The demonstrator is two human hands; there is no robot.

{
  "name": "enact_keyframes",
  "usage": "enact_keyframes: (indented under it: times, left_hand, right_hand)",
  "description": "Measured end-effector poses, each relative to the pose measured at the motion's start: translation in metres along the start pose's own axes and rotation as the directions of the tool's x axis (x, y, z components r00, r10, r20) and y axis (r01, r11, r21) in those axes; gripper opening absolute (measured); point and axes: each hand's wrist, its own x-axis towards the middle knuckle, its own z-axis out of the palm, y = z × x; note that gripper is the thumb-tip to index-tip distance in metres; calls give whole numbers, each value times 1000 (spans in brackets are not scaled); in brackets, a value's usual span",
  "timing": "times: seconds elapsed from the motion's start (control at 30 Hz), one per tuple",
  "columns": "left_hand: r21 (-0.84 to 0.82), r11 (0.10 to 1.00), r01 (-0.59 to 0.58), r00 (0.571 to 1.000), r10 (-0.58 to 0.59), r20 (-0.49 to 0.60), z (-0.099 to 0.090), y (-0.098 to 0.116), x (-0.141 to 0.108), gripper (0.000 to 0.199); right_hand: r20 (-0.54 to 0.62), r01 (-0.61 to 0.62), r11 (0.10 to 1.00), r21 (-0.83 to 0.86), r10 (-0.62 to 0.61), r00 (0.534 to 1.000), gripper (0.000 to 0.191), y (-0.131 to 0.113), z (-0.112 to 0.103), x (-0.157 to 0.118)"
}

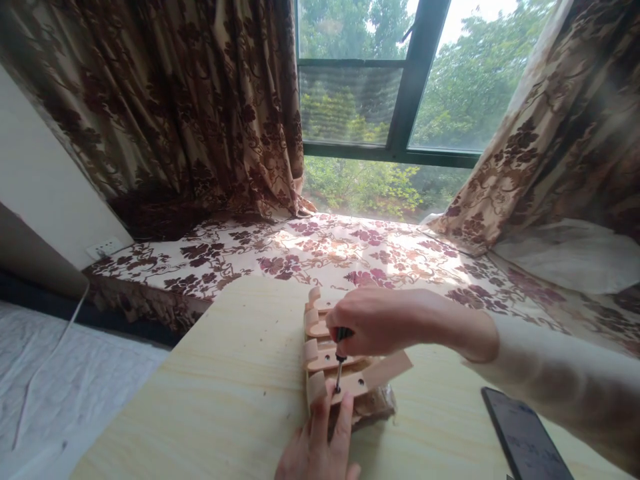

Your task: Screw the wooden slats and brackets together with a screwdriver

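Note:
My right hand (373, 320) is closed around a screwdriver (340, 370) with a dark handle, its shaft pointing down. The tip meets a dark screw in a tan strip (375, 377), the nearest of several such strips with curled left ends. These strips lie across a long brownish base (373, 410) that looks wrapped in clear film. Two stretched fingers of my left hand (320, 447) press on the near strip, one on each side of the screwdriver tip. A second dark screw head shows farther right on that strip. The underside of the base is hidden.
The work rests on a pale wooden table (215, 387). A dark phone (525, 433) lies at the right. Behind stands a ledge with floral cloth (320, 250), below a window with patterned curtains (240, 100). A white cable (53, 360) hangs at the left.

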Motion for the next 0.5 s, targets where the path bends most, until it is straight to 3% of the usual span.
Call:
enact_keyframes:
  times: [0.17, 0.33, 0.5]
  left_hand:
    - [21, 999, -48, 998, 48, -46, -2, -3, 1, 79]
    - [12, 999, -31, 997, 32, -71, -11, -1, 2, 77]
    - [13, 999, -30, 997, 31, -64, -14, 0, 1, 76]
  right_hand:
    - [-21, -121, 992, -26, 121, 992, 23, 1, 5, -1]
    - [-28, 40, 998, -47, -41, 999, 15, -1, -3, -2]
    - [97, 21, 994, -106, -11, 995, 13, -7, -2, 10]
